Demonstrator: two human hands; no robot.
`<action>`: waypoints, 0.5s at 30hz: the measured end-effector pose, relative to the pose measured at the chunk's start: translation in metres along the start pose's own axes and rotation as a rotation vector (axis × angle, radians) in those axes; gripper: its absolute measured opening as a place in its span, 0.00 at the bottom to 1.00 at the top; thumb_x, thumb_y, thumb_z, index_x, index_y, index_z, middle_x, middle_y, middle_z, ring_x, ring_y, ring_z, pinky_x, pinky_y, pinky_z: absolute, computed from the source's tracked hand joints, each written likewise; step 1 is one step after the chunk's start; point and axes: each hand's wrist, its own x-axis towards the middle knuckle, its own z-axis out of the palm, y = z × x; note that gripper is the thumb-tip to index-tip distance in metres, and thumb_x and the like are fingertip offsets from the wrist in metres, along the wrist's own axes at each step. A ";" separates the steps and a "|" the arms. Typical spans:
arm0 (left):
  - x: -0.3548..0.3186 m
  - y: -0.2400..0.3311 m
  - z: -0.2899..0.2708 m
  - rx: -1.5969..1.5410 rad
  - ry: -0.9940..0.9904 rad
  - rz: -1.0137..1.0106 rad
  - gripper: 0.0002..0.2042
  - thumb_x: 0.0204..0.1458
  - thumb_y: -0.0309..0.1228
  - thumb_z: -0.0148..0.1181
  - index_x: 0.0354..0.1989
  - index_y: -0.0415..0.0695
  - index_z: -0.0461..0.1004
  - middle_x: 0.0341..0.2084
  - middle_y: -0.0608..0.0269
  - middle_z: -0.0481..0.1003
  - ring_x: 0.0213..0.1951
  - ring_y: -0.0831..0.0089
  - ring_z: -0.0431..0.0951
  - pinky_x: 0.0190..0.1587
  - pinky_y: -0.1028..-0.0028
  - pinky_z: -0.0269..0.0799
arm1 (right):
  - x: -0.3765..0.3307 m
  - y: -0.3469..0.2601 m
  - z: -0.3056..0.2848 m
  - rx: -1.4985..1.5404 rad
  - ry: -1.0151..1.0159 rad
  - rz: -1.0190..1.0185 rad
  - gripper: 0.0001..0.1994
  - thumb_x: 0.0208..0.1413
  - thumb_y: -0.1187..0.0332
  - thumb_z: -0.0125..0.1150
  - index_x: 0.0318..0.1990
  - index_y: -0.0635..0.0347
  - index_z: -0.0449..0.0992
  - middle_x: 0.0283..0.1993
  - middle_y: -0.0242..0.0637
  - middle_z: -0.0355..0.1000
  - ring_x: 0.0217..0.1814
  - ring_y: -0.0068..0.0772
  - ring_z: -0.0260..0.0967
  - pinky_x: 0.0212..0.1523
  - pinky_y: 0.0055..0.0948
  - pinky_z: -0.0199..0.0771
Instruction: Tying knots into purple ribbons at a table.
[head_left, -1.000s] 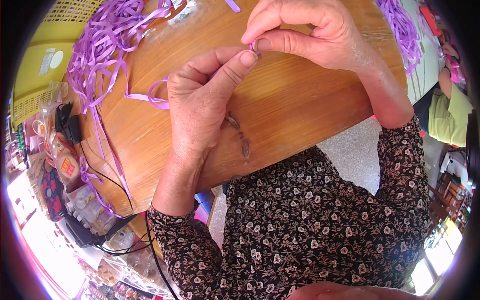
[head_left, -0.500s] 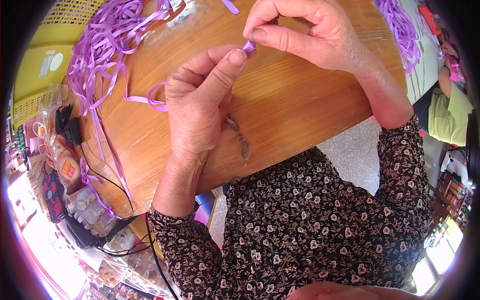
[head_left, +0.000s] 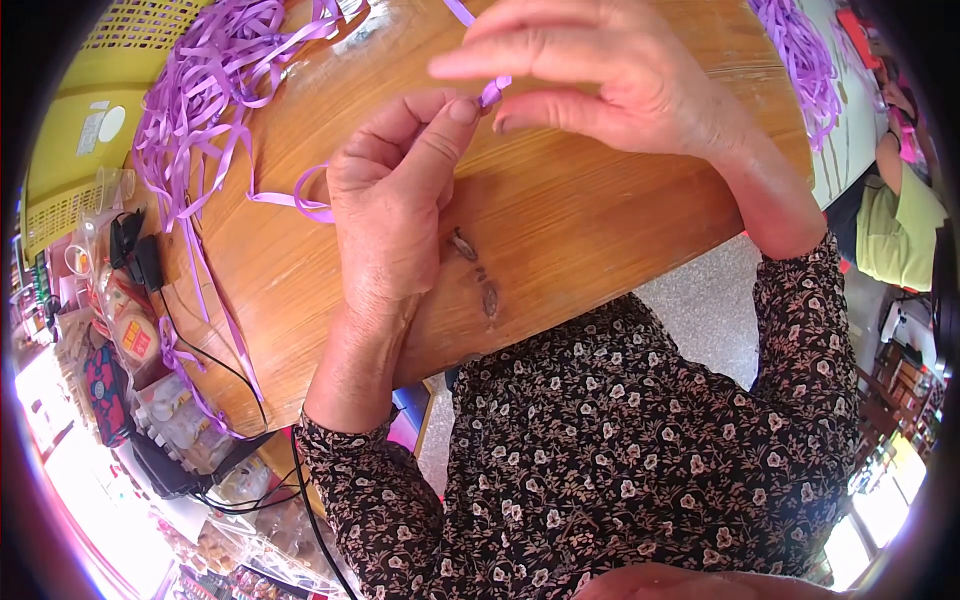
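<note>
Between the thumb and bent forefinger of my left hand point(head_left: 400, 175) a purple ribbon point(head_left: 491, 93) is pinched. Its short folded end pokes out past the fingertips. Just beyond it, my right hand point(head_left: 600, 85) hovers with thumb and fingers spread, the ribbon's tip lying in the gap between them; I see no grip on it. A loop of purple ribbon point(head_left: 312, 197) lies on the wooden table point(head_left: 590, 220) beside my left wrist. Part of the ribbon is hidden inside my left fist.
A tangled heap of purple ribbons point(head_left: 205, 100) covers the table's far left, next to a yellow basket point(head_left: 80, 150). More purple ribbons point(head_left: 805, 75) hang at the far right. Black cables point(head_left: 215, 355) and plastic bags crowd the left edge. A person in a yellow-green garment point(head_left: 905, 235) is at the right.
My right thumb and fingers have come off the ribbon and spread apart, the hand shifting slightly left. My left hand keeps its pinch and has moved a little left.
</note>
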 end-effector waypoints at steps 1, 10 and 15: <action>-0.001 0.003 0.004 0.080 -0.009 0.011 0.06 0.54 0.27 0.59 0.36 0.38 0.77 0.24 0.75 0.74 0.20 0.92 0.61 0.21 0.88 0.53 | -0.003 0.012 -0.001 -0.328 -0.025 -0.281 0.10 0.51 0.72 0.60 0.42 0.61 0.76 0.39 0.38 0.71 0.41 0.37 0.69 0.39 0.30 0.67; 0.001 0.002 0.001 0.210 0.070 0.153 0.04 0.53 0.24 0.59 0.35 0.35 0.76 0.27 0.72 0.75 0.30 0.88 0.69 0.33 0.87 0.64 | -0.004 -0.002 -0.004 -0.275 -0.031 -0.152 0.06 0.46 0.74 0.57 0.33 0.61 0.76 0.32 0.35 0.68 0.34 0.34 0.66 0.38 0.29 0.62; 0.002 0.005 0.003 0.206 0.094 0.198 0.04 0.53 0.24 0.59 0.34 0.36 0.76 0.22 0.75 0.70 0.22 0.90 0.60 0.24 0.86 0.53 | -0.004 0.035 -0.004 -0.521 0.057 -0.502 0.04 0.47 0.74 0.57 0.32 0.59 0.76 0.31 0.34 0.69 0.34 0.34 0.66 0.38 0.30 0.63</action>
